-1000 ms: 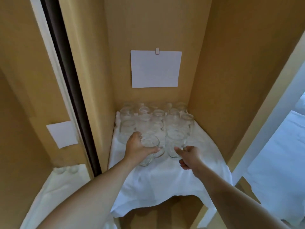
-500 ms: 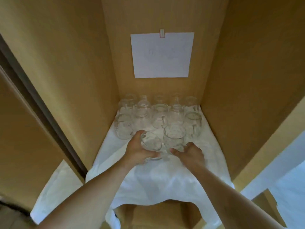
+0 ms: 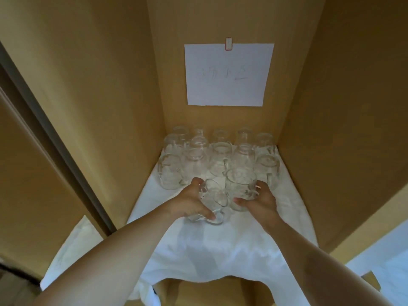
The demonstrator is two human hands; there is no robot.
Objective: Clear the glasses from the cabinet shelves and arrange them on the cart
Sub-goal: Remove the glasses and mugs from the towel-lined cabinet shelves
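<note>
With the left hand [image 3: 189, 203] gripping a tilted glass [image 3: 213, 202] and the right hand [image 3: 259, 200] curled round an upright glass mug [image 3: 240, 191] just beside it, the two could clink or knock the packed glasses [image 3: 218, 155] beyond the fingers.

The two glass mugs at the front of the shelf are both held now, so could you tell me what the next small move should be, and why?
Probably lift both mugs straight up and draw them back off the white cloth. The left hand grips a tilted mug and the right hand grips an upright mug, with more glass mugs crowded close behind.
</note>
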